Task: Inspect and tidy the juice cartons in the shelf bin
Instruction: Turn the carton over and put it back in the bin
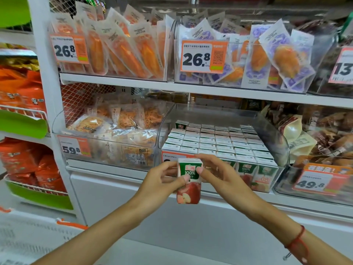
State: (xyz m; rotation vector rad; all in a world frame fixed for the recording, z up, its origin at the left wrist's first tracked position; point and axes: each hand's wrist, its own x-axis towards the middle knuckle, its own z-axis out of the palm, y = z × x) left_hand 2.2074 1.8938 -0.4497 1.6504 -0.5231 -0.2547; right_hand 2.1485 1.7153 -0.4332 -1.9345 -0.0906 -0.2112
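- Carton (189,180) of apple juice, green top and red apple print, being held upright in front of the shelf bin (280,142), out of the rows, label facing me; I'm judging this as the inspect step, front panel turned my way for reading.
- Both my hands are sharing it so it's staying square and steady while I'm checking it.
- Left hand (162,180) is gripping the carton's left side; fingers curled, thumb pressing on the front face near the middle.
- Right hand (215,173) is pinching the upper right edge; thumb on the front by the green band, fingers curling over the top and behind. Neither hand is spread open.
- Red cord bracelet (297,242) is sitting on my right wrist.
- Remaining cartons (219,142) are standing packed in neat rows inside the clear bin, white tops up, front row showing green labels through the wall; packed tight so they're not tipping.
- I can't tell which slot this one belongs in; my hands are covering the front left corner.
- Orange price tag (172,156) on the bin front is partly hidden behind the carton.
- Left bin (107,150) is holding bagged pastries, right bin (315,169) brown snack packs.
- Shelf above (172,85) is carrying bins of orange and purple pouches with 26.8 tags.
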